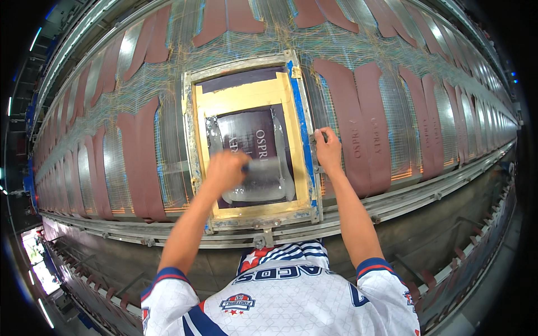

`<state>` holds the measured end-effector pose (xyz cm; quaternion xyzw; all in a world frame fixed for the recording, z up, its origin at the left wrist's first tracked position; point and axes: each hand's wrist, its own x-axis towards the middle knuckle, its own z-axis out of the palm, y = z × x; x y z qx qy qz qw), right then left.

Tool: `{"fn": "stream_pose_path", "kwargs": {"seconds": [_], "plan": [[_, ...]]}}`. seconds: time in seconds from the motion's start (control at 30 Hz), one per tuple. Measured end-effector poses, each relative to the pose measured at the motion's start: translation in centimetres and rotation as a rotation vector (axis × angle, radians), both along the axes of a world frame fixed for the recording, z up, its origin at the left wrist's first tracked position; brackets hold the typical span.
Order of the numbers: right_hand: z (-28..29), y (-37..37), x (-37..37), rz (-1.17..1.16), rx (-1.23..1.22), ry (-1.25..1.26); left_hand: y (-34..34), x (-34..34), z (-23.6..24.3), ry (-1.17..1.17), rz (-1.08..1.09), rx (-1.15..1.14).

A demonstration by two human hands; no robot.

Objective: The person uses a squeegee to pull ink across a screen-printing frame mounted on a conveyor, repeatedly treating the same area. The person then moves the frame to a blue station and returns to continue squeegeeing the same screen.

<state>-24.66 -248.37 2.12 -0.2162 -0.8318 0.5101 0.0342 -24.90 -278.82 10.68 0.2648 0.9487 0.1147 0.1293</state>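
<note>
The left hand (pixel 226 171), blurred and with curled fingers, is holding a pale squeegee (pixel 267 166), which is extending over the dark mesh (pixel 255 120) inside a metal frame (pixel 189 112). The right hand (pixel 328 147) is resting at the right edge of this frame, its fingers half bent; I cannot tell if they are gripping. Yellow tape (pixel 241 101) is bordering the mesh. Maroon pieces (pixel 141 162) are lying along the desk (pixel 174 131) on both sides.

Frame (pixel 241 64) scuffed, dull metal; paste (pixel 255 194) glossy, wet-looking; yellow tape (pixel 241 99) smooth, papery-looking; maroon pieces (pixel 370 129) smooth, matt; rail (pixel 420 192) metal, faint sheen; shirt (pixel 291 302) cloth.
</note>
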Motion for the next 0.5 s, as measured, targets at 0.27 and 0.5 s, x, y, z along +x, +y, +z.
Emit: {"fn": "stream_pose_path", "kwargs": {"seconds": [0.27, 0.5], "plan": [[-1.4, -0.2, 0.6, 0.014, -0.022, -0.019, -0.6, -11.1, -0.5, 0.116, 0.088, -0.082], [-2.3, 0.7, 0.4, -0.011, -0.063, -0.063, 1.1, 9.3, -1.4, 0.104, 0.01, 0.072]]}}
